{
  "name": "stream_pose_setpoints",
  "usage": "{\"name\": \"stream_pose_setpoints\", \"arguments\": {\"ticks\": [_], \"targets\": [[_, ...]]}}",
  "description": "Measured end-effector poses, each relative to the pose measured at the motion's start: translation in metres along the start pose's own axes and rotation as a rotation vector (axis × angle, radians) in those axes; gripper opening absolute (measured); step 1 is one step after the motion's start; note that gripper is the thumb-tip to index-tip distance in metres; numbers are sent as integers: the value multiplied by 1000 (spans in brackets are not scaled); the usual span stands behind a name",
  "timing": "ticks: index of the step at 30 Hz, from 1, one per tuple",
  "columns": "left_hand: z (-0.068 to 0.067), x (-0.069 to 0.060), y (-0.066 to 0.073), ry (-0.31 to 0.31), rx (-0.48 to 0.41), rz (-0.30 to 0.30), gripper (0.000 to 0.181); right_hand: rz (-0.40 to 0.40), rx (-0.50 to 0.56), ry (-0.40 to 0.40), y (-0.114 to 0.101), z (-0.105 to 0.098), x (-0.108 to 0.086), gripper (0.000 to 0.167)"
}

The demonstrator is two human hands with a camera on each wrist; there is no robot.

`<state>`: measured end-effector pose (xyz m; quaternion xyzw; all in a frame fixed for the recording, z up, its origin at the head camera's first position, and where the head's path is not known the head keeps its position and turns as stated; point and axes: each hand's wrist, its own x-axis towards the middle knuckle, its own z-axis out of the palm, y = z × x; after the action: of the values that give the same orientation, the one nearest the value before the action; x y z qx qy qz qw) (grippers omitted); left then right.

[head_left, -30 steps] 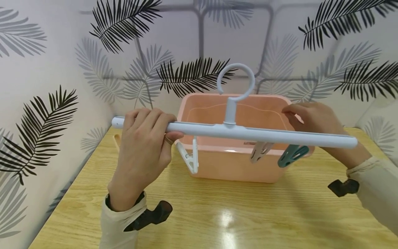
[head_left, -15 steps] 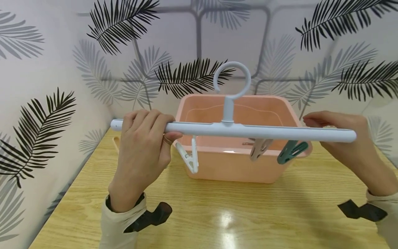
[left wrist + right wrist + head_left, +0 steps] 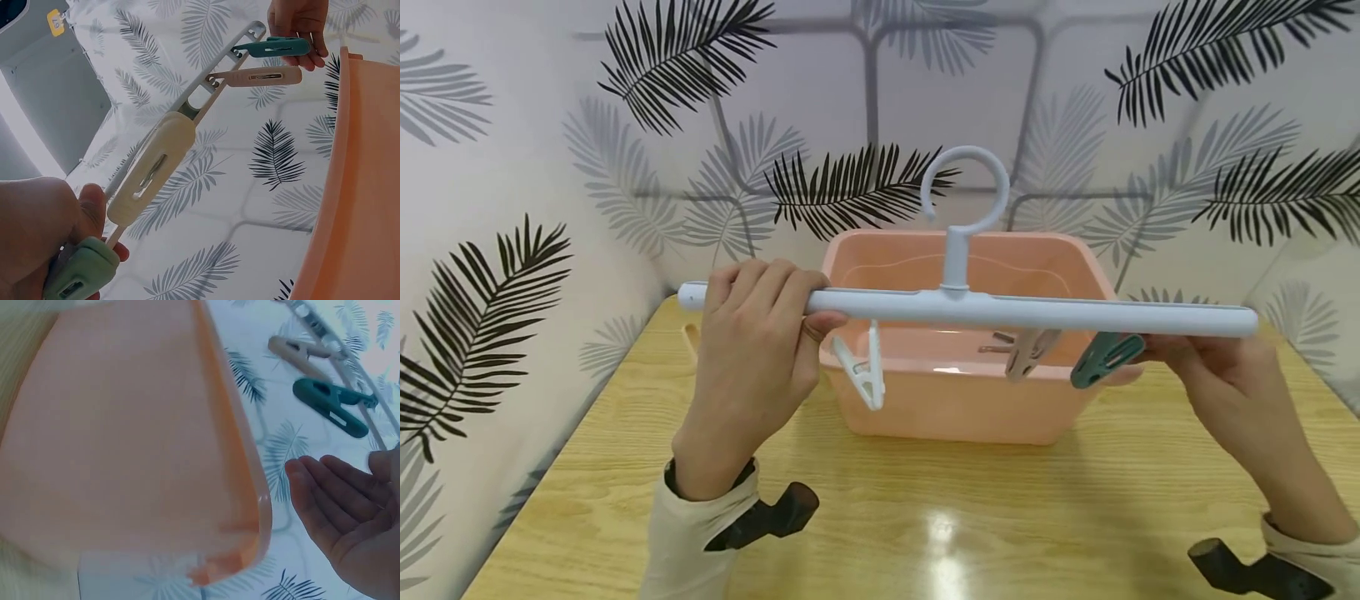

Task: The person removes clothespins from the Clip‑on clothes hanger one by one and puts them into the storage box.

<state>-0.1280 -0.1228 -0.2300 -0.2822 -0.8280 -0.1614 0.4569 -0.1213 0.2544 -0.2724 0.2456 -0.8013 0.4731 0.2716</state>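
My left hand (image 3: 748, 367) grips the left part of a pale blue clip hanger (image 3: 1000, 310), held level with its hook upward. A white clip (image 3: 871, 372), a beige-pink clip (image 3: 1032, 353) and a teal clip (image 3: 1107, 360) hang below the bar. In the left wrist view, a cream clip (image 3: 153, 172) and a light green clip (image 3: 84, 272) are close to the gripping hand. My right hand (image 3: 1240, 400) is under the bar's right end, beside the teal clip. In the right wrist view its fingers (image 3: 331, 487) are loosely extended with nothing held.
A pink plastic basin (image 3: 955, 408) stands on the wooden table (image 3: 880, 500) behind and below the hanger. Small metal-looking pieces (image 3: 996, 344) show inside it. A tan object (image 3: 691, 337) lies partly hidden behind the left hand. Leaf-patterned cloth (image 3: 820, 83) covers the wall.
My right hand has drawn back from the basin's right rim and come down to the right, now under the bar near the teal clip. The left hand keeps its grip on the hanger.
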Motion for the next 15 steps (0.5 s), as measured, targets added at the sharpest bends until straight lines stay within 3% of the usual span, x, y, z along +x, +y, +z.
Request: {"name": "stream_pose_setpoints", "arguments": {"ticks": [5, 7, 11, 15], "targets": [[4, 5, -1, 6, -4, -3, 29, 7, 629, -111, 1, 7, -4, 40], [5, 6, -1, 10, -3, -6, 29, -3, 789, -169, 3, 9, -3, 46], [8, 8, -2, 9, -3, -8, 29, -22, 947, -248, 7, 14, -3, 50], [11, 8, -3, 7, -5, -13, 28, 32, 910, -249, 8, 19, -7, 38]]}}
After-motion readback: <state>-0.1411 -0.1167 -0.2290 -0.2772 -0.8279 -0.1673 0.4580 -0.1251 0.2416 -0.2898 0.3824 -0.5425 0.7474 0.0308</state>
